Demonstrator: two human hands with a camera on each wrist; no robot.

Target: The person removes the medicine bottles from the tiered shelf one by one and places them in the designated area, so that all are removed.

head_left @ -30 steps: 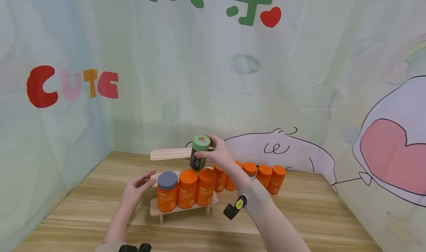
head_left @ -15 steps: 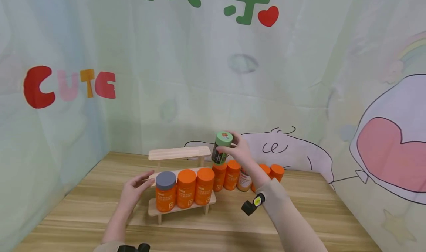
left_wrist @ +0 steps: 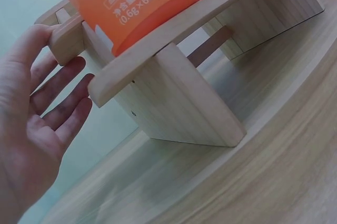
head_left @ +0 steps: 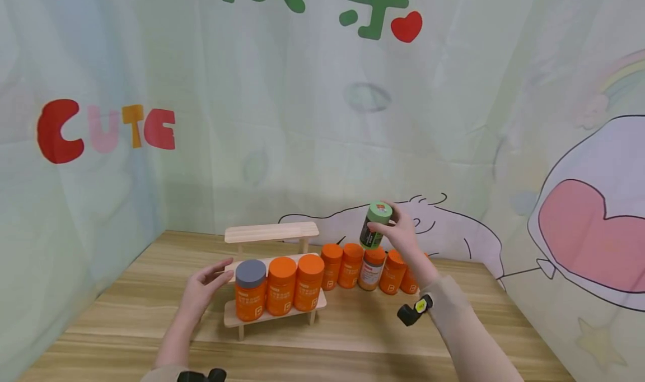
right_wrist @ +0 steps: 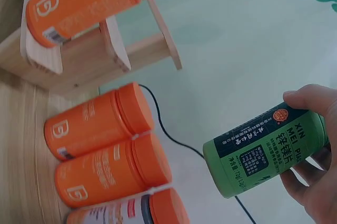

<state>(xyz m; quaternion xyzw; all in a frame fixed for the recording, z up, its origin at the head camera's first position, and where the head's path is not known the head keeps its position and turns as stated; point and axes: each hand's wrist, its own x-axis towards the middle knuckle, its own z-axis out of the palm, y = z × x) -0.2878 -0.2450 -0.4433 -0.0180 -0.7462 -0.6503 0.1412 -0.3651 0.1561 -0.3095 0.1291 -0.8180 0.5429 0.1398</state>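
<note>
My right hand (head_left: pixel 403 233) holds a green-lidded supplement bottle (head_left: pixel 370 237) with a dark label, raised and tilted above a row of orange bottles. In the right wrist view the green bottle (right_wrist: pixel 263 150) shows its printed label, with my thumb and fingers around one end. At the left, my left hand (head_left: pixel 200 289) is beside a tiered wooden rack (head_left: pixel 272 233). The left wrist view shows the left hand's (left_wrist: pixel 37 108) thumb touching the end of the rack's middle tier, its other fingers loosely bent. Orange bottles (head_left: pixel 281 285), one with a grey lid (head_left: pixel 251 274), stand on the lowest tier.
Right of the rack, several orange-capped bottles (head_left: pixel 351 267) stand in a row on the wooden table (head_left: pixel 363 329), close to the back curtain (head_left: pixel 302 163). Among them is one with a pale label (head_left: pixel 370 273).
My right hand has carried the green bottle rightward, from in front of the rack's top tier to above the row of bottles. The left hand has stayed at the rack's end.
</note>
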